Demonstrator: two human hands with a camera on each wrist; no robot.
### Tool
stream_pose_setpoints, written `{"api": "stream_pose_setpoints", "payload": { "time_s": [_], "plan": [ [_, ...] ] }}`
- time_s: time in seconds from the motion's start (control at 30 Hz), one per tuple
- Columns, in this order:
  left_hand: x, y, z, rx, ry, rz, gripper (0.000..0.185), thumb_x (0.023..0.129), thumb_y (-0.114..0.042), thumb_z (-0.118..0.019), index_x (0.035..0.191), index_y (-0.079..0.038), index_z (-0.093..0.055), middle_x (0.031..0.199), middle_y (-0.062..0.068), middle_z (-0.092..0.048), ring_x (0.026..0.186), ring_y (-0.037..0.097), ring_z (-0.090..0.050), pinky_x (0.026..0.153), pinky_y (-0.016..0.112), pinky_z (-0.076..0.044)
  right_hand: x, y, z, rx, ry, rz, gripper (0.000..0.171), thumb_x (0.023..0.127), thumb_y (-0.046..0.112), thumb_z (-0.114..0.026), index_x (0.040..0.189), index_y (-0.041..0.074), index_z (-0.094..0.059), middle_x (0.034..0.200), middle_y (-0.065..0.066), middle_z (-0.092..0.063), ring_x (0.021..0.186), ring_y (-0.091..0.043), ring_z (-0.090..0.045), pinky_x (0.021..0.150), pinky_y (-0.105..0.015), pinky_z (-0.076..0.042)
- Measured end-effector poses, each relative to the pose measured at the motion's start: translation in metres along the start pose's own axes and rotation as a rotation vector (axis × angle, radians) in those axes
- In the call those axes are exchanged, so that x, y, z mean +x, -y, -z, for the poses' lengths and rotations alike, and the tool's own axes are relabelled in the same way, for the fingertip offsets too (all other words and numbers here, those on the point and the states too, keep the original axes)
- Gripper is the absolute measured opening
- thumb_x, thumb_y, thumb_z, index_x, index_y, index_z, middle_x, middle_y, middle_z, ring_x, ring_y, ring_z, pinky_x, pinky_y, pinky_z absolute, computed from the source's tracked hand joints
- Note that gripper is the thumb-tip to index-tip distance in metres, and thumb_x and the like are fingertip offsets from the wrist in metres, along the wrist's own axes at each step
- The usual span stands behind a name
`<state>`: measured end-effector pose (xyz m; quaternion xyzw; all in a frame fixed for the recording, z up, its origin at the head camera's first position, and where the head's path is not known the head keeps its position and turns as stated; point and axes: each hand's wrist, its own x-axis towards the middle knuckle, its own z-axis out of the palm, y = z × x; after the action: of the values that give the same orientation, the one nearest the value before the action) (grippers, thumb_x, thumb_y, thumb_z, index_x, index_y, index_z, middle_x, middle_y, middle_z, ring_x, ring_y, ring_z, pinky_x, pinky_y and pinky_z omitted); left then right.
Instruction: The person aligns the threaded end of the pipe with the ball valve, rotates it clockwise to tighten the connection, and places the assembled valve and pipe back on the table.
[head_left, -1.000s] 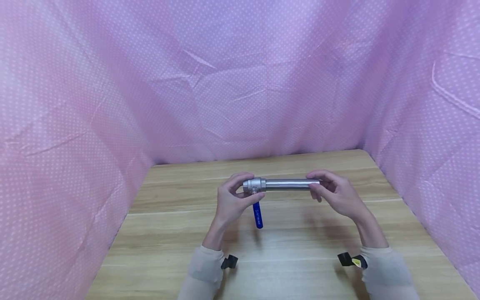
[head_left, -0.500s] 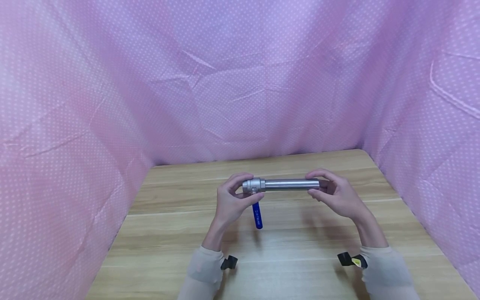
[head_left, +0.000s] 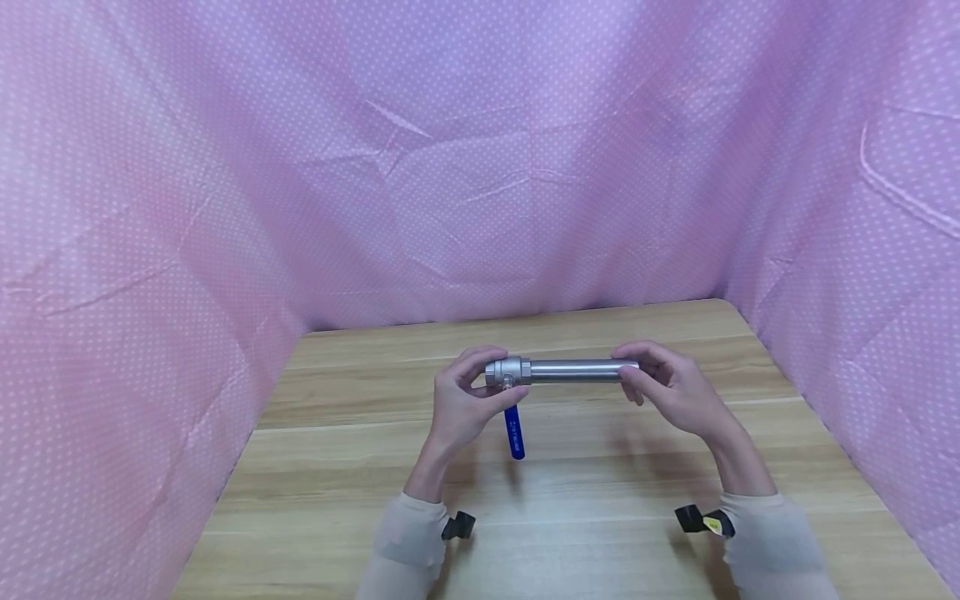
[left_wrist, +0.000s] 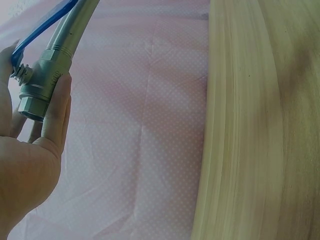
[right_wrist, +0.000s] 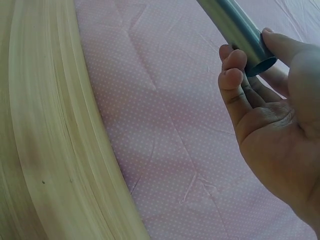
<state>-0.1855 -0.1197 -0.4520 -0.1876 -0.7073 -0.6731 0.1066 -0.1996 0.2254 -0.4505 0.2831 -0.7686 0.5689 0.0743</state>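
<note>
A ball valve (head_left: pixel 509 369) with a blue lever handle (head_left: pixel 514 433) is joined to a smooth steel pipe (head_left: pixel 573 370), held level above the table. My left hand (head_left: pixel 465 398) grips the valve body between thumb and fingers; the lever points down toward me. In the left wrist view the valve's hex end (left_wrist: pixel 33 107) faces the palm, and the pipe runs off the top. At the pipe's far right end my right hand (head_left: pixel 673 392) pinches it with thumb and fingertips. The right wrist view shows the pipe's open end (right_wrist: pixel 262 66) between those fingers.
Beneath both hands lies a wood-grain table (head_left: pixel 585 533). Pink dotted cloth (head_left: pixel 480 183) hangs behind it and along both sides. Black wrist mounts (head_left: pixel 459 525) sit at each sleeve cuff.
Half a second ago my right thumb and fingers were spread wider around the pipe's end; now they close on it again. My left hand and the valve stay nearly still.
</note>
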Motion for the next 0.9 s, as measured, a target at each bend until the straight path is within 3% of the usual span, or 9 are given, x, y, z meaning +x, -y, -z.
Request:
{"api": "stream_pose_setpoints", "payload": {
  "time_s": [0.17,0.33,0.7,0.9],
  "plan": [
    [-0.0017,0.0009,-0.0019,0.006,-0.006,-0.007,0.055,0.083,0.003,-0.096,0.134,0.001,-0.076,0.137,0.021,-0.072,0.118,0.021,-0.072,0.099,0.039,-0.073,-0.0007,-0.0003,0.0005,0.013,0.009,-0.008,0.024,0.11,-0.006,-0.065,0.131,0.003,-0.071,0.079,-0.007,-0.069,0.066,-0.018,-0.065,0.055,-0.027,-0.057],
    [-0.0035,0.0028,-0.0038,0.023,-0.009,-0.011,0.056,0.082,0.002,-0.097,0.134,0.004,-0.075,0.137,0.02,-0.072,0.118,0.02,-0.072,0.099,0.038,-0.073,-0.0019,-0.0005,0.0007,0.032,0.028,-0.016,0.031,0.104,-0.01,-0.071,0.135,-0.003,-0.068,0.082,-0.007,-0.073,0.068,-0.011,-0.069,0.059,-0.026,-0.063],
    [-0.0049,0.0022,-0.0082,0.039,-0.017,0.007,0.054,0.083,-0.001,-0.097,0.133,0.0,-0.077,0.138,0.017,-0.073,0.119,0.022,-0.071,0.099,0.037,-0.073,-0.0033,-0.0024,0.0036,0.024,0.054,-0.03,0.038,0.102,-0.01,-0.075,0.139,-0.006,-0.066,0.111,-0.007,-0.076,0.082,-0.01,-0.077,0.067,-0.025,-0.068],
    [-0.0055,0.0022,-0.0073,0.038,-0.009,0.005,0.052,0.084,-0.003,-0.097,0.132,-0.003,-0.078,0.138,0.017,-0.073,0.119,0.023,-0.072,0.098,0.037,-0.074,-0.0034,-0.0011,0.0023,0.016,0.043,-0.024,0.038,0.101,-0.012,-0.075,0.137,-0.008,-0.066,0.112,0.003,-0.076,0.079,-0.011,-0.075,0.064,-0.024,-0.065]
  ]
}}
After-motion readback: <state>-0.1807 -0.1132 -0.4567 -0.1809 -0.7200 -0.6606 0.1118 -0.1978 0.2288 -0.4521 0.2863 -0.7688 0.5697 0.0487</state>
